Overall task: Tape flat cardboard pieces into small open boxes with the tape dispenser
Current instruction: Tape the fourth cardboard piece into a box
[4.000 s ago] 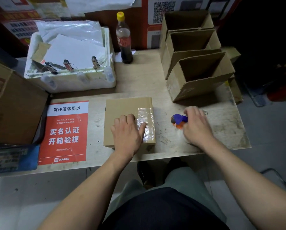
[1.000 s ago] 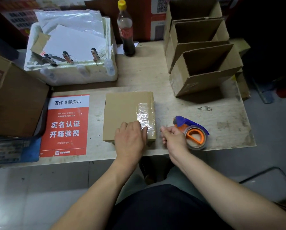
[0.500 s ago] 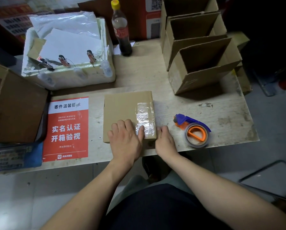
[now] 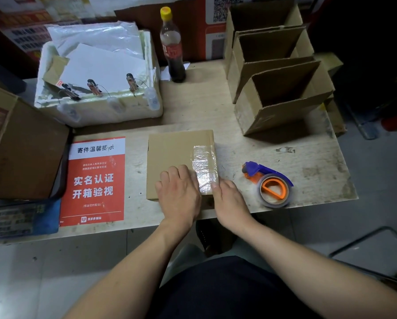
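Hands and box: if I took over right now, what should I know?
Left hand: open, flat on the box.
Right hand: open, pressing the near end of the tape at the box's right edge.
Dispenser: lies free on the table, right of the box.
Done: tape strip laid on; three open boxes stand at the back right.
Left: smooth the tape, probably set this box with the others.

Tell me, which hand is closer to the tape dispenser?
The right hand. It rests at the cardboard box's near right corner, just left of the tape dispenser. The left hand lies on the box, farther away.
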Motion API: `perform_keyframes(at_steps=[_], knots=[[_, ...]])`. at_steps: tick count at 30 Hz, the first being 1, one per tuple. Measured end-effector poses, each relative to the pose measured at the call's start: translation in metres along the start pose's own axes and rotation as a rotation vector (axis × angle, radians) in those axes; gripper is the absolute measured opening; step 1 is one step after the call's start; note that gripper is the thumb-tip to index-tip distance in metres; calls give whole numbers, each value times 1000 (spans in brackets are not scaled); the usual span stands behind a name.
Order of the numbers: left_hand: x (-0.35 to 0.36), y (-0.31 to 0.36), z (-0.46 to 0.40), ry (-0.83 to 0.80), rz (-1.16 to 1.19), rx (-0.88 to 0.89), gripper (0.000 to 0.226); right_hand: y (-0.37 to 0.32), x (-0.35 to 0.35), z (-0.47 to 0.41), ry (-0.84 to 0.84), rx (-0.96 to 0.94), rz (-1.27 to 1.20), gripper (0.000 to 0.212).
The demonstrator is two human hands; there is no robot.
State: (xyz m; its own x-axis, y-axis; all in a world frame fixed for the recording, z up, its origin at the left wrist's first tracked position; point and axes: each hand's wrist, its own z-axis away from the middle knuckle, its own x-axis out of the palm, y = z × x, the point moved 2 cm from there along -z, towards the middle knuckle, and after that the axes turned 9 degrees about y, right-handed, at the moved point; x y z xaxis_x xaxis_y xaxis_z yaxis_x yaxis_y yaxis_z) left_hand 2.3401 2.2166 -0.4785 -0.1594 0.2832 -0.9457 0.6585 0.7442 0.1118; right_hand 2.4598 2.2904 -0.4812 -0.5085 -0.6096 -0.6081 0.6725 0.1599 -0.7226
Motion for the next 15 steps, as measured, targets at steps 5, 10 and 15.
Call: perform_keyframes(at_steps=[5, 10, 15], knots=[[-2, -4, 1, -3, 31, 24, 36, -6, -11, -8, 14, 130, 47, 40], [0, -5, 4, 14, 23, 63, 27, -7, -11, -7, 102, 219, 9, 37], [0, -9, 8, 8, 95, 11, 23, -15, -24, -14, 89, 172, 78, 45]])
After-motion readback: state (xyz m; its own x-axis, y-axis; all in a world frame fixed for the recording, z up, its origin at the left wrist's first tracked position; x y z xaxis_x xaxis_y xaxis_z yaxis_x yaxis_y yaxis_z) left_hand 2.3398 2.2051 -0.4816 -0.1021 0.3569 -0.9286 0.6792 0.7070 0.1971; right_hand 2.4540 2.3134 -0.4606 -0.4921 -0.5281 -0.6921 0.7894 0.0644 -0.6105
